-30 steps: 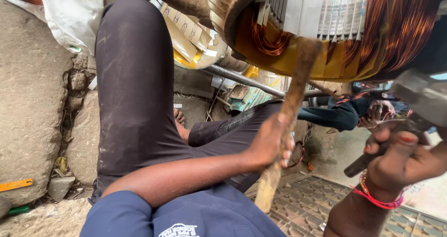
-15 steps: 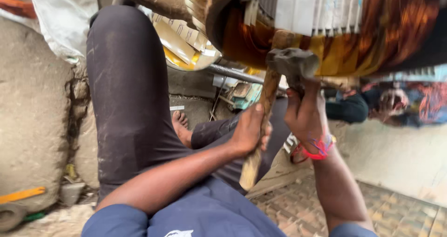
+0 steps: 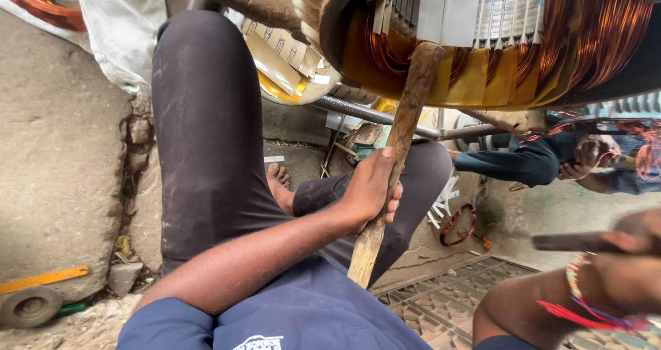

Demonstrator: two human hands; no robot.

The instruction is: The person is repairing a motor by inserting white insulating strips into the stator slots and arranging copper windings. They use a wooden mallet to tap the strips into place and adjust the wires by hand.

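A seated person's left hand point(image 3: 372, 188) grips a wooden stick point(image 3: 396, 157), its upper end set against the copper windings point(image 3: 585, 26) of a motor stator point(image 3: 482, 40) overhead. The right hand point(image 3: 630, 267), blurred at the frame's lower right, is closed around a dark metal tool point(image 3: 568, 242), well apart from the stick.

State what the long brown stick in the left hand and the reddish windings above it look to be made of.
Long brown stick: apparently bare wood, rough, unvarnished, grain-streaked and worn at its top end. Reddish windings: likely enamelled copper wire, judging by the glossy orange-red strands in bundles. The left hand grips the stick mid-length.
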